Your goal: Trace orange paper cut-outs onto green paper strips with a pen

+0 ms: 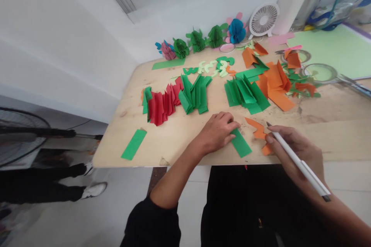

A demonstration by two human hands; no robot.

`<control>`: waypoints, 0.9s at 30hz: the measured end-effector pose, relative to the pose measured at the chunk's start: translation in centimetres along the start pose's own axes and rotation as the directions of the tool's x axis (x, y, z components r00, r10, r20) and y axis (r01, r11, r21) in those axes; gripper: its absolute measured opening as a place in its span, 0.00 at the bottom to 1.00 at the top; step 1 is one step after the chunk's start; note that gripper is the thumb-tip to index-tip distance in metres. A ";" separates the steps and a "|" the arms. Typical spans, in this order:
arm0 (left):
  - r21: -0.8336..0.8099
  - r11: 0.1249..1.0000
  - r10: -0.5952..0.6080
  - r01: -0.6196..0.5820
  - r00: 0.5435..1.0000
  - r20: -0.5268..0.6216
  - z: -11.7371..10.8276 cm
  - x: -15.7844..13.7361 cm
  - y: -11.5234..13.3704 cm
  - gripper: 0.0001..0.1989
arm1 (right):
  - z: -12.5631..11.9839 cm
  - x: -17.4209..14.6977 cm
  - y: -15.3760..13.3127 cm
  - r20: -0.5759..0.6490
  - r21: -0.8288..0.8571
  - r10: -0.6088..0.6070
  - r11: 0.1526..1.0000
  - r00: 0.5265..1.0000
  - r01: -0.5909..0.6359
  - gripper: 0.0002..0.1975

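Note:
My left hand (218,132) has curled fingers pressed on the upper end of a green paper strip (241,143) near the table's front edge. A white pen (298,162) is gripped in my right hand (304,146), its dark tip pointing up and left. By the fingertips of that hand lies an orange zigzag paper cutout (257,128), partly hidden behind them. Just beyond my hands stand folded green papers (246,93), another green folded stack (195,94) and red folded papers (162,104).
Paper honeycomb figures (198,40) line the wall beside a small white fan (263,20). Orange folded papers (275,79), tape rolls (319,72) and scissors (355,85) lie at right. Another green strip (134,144) lies front left. A person's shoe (94,190) shows beyond the table.

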State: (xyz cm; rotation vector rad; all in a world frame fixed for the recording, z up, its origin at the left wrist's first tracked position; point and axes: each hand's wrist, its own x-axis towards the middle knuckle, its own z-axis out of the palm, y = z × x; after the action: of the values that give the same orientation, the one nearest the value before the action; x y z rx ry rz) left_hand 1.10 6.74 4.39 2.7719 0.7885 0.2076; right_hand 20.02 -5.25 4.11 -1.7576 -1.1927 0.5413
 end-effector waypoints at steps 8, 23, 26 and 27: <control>0.091 0.987 -0.138 0.130 0.987 0.087 -0.9 -1.0 -0.7 0.13 | -0.1 0.0 -0.1 0.025 0.072 0.029 0.997 0.999 -0.030 0.13; -0.192 0.959 -0.259 0.207 0.918 -0.301 2.6 -5.8 3.5 0.08 | 1.5 0.1 0.7 0.108 0.076 -0.051 0.996 0.993 0.043 0.11; -0.145 0.986 -0.117 0.080 0.956 -0.269 2.9 -6.4 2.6 0.09 | 1.9 0.0 0.6 0.130 0.056 -0.067 0.997 0.989 0.060 0.11; -0.133 0.989 -0.099 0.065 0.958 -0.269 3.2 -6.4 2.5 0.08 | 2.1 0.0 0.5 0.134 0.051 -0.072 0.997 0.988 0.065 0.10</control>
State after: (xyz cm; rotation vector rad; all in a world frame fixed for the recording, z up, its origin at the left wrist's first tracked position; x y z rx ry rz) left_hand -2.43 0.67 1.62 2.6203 0.9200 0.6150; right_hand 18.71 -4.37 2.64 -1.6556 -1.3196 0.6516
